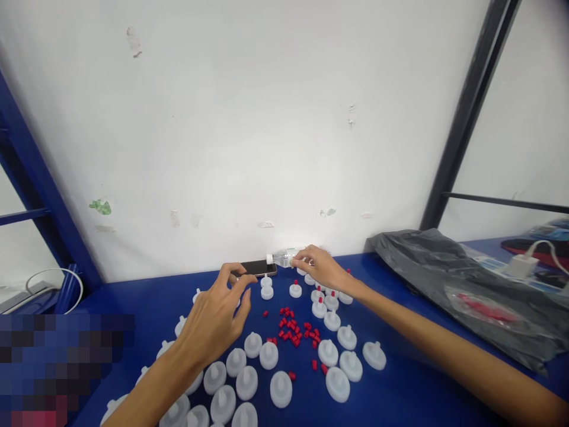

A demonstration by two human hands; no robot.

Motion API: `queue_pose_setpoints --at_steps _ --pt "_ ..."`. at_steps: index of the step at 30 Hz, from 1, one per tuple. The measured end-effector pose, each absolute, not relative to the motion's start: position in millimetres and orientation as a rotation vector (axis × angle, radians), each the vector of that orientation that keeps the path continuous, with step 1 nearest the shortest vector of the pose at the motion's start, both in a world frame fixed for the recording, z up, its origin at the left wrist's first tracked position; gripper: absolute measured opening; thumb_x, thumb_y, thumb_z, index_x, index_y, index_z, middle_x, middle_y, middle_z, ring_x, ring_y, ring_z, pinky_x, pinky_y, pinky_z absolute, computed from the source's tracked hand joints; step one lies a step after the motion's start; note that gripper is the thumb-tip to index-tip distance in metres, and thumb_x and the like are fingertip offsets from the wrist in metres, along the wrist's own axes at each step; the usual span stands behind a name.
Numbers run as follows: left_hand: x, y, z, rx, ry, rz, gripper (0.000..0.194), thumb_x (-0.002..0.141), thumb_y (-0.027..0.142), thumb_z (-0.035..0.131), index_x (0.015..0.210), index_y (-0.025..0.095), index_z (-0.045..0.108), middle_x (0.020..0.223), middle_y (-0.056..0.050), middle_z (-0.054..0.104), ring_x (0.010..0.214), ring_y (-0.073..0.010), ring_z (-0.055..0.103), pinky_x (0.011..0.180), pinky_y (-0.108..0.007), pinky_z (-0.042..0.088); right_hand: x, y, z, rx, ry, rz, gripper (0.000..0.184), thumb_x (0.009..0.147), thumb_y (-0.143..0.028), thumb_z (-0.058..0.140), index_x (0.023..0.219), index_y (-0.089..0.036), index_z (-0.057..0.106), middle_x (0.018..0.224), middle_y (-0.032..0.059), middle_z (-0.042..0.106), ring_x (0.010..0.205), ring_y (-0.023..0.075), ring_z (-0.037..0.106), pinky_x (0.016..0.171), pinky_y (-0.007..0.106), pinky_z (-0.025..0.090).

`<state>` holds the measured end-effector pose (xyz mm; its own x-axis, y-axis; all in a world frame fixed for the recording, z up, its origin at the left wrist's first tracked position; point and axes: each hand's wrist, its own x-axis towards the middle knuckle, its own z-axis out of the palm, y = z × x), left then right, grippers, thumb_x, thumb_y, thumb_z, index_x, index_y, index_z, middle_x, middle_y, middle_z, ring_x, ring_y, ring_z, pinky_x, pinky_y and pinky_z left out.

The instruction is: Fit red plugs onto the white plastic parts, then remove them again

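Right hand [322,270] reaches over the back part of the blue worktop [400,394], thumb and fingers drawn together just in front of the clear bottle [284,257]; whether I grip anything between the tips, I cannot tell. Left hand [217,314] is released, held over the left-centre of the worktop, palm turned inward, thumb and index finger apart.

Between my hands, near the back edge, a white disc with a red tip [296,290] stands stem up, nearest to my right fingertips. To its left, a plain white disc [267,293] stands with another white disc [266,281] directly behind it. More red-tipped discs [319,308] are grouped under and beside my right wrist.

Loose red caps [294,332] lie scattered across the middle of the worktop, with a few strays nearer the front. Plain white discs [247,382] stand around them: a dense group runs from the centre to the front left, partly hidden by my left forearm, and a smaller group sits right of centre.

Along the back edge, the bottle lies on its side against the white wall [284,118], its white cap pointing left. A dark phone [259,268] lies flat beside that cap. Grey plastic sheeting [427,279] covers the back right portion, bearing a clear bag of red items [482,307]. Beyond it, a white charger [521,266] with cable is noted at far right.
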<state>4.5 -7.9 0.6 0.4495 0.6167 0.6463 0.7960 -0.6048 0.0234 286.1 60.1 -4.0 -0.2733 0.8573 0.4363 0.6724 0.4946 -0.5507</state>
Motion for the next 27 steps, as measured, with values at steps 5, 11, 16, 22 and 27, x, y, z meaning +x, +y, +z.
queue_pose_setpoints --at_steps 5,11,16,22,27 --pt "3 -7 -1 -2.451 -1.222 -0.863 0.026 0.100 0.025 0.040 0.113 0.023 0.062 0.122 -0.008 0.050 0.070 -0.0101 0.060 0.045 -0.020 0.044 287 63 -12 -1.288 -2.150 0.184 0.026 0.099 -0.034 0.055 0.093 -0.018 0.075 0.084 0.0072 0.074 0.081 0.0228 0.067 0.079 0.034 0.046" --pt "3 -6 -4 -2.489 -1.224 -0.806 0.024 0.100 0.023 0.039 0.110 0.023 0.061 0.120 -0.007 0.050 0.066 -0.0093 0.058 0.045 -0.021 0.041 287 61 -13 -1.261 -2.255 0.089 0.034 0.103 -0.037 0.047 0.098 -0.017 0.074 0.089 0.0088 0.076 0.080 0.0237 0.069 0.077 0.034 0.047" --pt "5 -6 -3 -2.496 -1.262 -0.756 0.027 0.101 0.024 0.036 0.116 0.024 0.058 0.121 -0.007 0.052 0.068 -0.0109 0.061 0.047 -0.023 0.044 269 41 -4 -1.070 -2.408 0.042 0.036 0.107 -0.040 0.039 0.122 -0.021 0.066 0.122 0.0091 0.071 0.114 0.0239 0.064 0.102 0.039 0.043" --pt "7 -7 -5 -2.497 -1.375 -0.805 0.047 0.100 0.027 0.039 0.146 0.028 0.029 0.131 -0.008 0.051 0.064 -0.0119 0.063 0.055 -0.029 0.053 246 16 -3 -0.928 -2.689 -0.039 0.049 0.109 -0.046 0.028 0.140 -0.022 0.058 0.154 0.0116 0.049 0.147 0.0280 0.037 0.122 0.051 0.020" --pt "6 -6 -7 -2.521 -1.400 -0.866 0.047 0.100 0.026 0.038 0.145 0.033 0.028 0.135 -0.008 0.048 0.061 -0.0103 0.063 0.052 -0.028 0.053 243 18 -8 -1.022 -2.723 0.055 0.057 0.108 -0.051 0.022 0.153 -0.021 0.043 0.161 0.0101 0.038 0.152 0.0270 0.027 0.125 0.051 0.016"
